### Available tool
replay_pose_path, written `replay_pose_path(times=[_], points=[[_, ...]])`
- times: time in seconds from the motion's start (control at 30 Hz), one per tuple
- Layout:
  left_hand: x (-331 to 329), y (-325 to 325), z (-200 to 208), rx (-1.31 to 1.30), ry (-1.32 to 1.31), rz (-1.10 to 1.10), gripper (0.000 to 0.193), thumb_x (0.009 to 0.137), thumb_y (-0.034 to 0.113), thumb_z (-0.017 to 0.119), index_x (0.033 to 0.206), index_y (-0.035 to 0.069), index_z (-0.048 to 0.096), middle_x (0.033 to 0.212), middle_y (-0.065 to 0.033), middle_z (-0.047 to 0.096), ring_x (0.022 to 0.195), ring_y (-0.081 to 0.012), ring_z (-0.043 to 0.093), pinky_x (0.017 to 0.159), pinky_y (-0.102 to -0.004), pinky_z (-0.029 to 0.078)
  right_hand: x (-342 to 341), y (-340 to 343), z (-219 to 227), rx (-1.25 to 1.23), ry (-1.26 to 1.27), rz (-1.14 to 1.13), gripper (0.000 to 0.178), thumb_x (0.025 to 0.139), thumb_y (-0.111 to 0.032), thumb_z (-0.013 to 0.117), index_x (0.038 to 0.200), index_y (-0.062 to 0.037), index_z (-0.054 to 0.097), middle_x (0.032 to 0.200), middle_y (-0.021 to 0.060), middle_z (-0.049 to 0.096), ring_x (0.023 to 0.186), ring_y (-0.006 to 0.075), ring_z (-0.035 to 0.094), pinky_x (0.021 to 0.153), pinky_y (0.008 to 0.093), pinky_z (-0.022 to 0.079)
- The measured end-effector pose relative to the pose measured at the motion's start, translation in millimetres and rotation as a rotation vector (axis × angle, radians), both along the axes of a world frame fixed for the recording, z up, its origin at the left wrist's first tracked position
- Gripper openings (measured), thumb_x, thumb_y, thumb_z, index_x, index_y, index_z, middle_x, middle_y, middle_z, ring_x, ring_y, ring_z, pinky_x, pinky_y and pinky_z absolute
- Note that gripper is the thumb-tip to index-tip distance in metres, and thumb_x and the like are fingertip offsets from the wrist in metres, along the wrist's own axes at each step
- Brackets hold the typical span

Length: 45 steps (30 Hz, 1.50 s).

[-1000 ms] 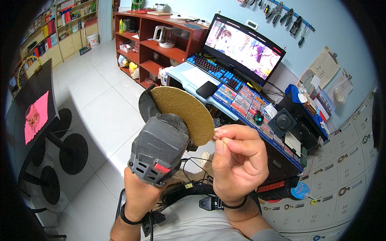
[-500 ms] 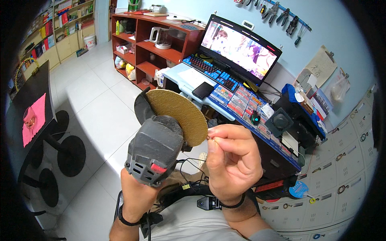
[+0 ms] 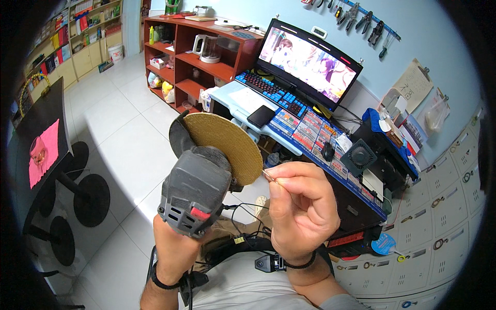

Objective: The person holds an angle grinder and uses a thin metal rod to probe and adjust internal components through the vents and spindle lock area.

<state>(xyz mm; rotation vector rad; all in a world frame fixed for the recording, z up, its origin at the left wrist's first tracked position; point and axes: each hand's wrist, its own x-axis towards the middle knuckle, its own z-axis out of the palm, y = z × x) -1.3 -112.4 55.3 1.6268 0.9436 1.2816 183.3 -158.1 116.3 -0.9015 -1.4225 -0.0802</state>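
My left hand is wrapped round a black angle grinder, held upright above my lap. Its round tan disc faces up and to the right, with a dark guard along its left side; whether the disc spins I cannot tell. Thumb and forefinger of my right hand pinch a thin, short metal piece, too small to name. Its tip points at the disc's lower right rim, with a narrow gap between them. The rest of the right fingers are curled.
Ahead is a desk with a monitor, a keyboard, a phone, a mouse and a small fan. A reddish shelf stands behind. Cables hang near my lap. At left is a black table.
The grinder has shifted slightly left and down. The metal piece, whose tip was at the disc's rim, now sits a little apart from it and shows more of its length.
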Motion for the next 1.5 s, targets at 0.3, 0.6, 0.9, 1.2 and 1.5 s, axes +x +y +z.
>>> replay_pose_path(times=[0.3,0.6,0.9,1.2,1.5], points=[[-1,-1,3,-0.032,-0.02,-0.014,0.031,0.073,-0.005,0.079,0.104,-0.001,0.074,0.095,-0.0095,0.078,0.086,-0.0184,0.072,0.08,-0.0321,0.057,-1,9,-6,0.052,-0.002,-0.001,0.023,0.089,0.016,0.071,0.107,0.0046,0.063,0.108,0.0204,0.072,0.094,0.0249,0.069,0.083,0.0322,0.056],[-7,2,-6,-0.029,0.001,-0.057,0.037,0.077,-0.002,0.08,0.113,-0.001,0.071,0.106,-0.0097,0.076,0.095,-0.0212,0.071,0.088,-0.0339,0.055,-1,14,-6,0.032,-0.021,0.009,0.023,0.09,0.016,0.07,0.108,0.0042,0.062,0.109,0.0206,0.071,0.096,0.0247,0.069,0.082,0.0319,0.056],[-13,9,-9,-0.02,0.057,-0.091,0.045,0.078,-0.003,0.079,0.122,-0.001,0.067,0.116,-0.0101,0.073,0.106,-0.0228,0.07,0.096,-0.0352,0.053,0,8,-8,0.039,0.028,-0.006,0.021,0.091,0.014,0.071,0.107,0.0038,0.063,0.109,0.0198,0.072,0.095,0.0247,0.07,0.083,0.0313,0.056],[-1,3,-4,-0.054,-0.04,-0.004,0.032,0.072,-0.004,0.073,0.104,-0.001,0.073,0.096,-0.0092,0.077,0.088,-0.021,0.072,0.081,-0.0329,0.056,-1,5,-4,0.035,-0.013,-0.042,0.02,0.09,0.013,0.072,0.106,0.0041,0.064,0.105,0.0194,0.073,0.093,0.0261,0.071,0.083,0.0339,0.057],[6,0,-3,0.006,-0.073,-0.002,0.03,0.074,-0.005,0.071,0.103,-0.001,0.073,0.096,-0.01,0.077,0.088,-0.023,0.073,0.083,-0.0338,0.056,-1,12,-2,0.033,-0.025,-0.035,0.022,0.088,0.014,0.073,0.106,0.0049,0.064,0.104,0.02,0.073,0.091,0.0288,0.072,0.082,0.0364,0.058]])
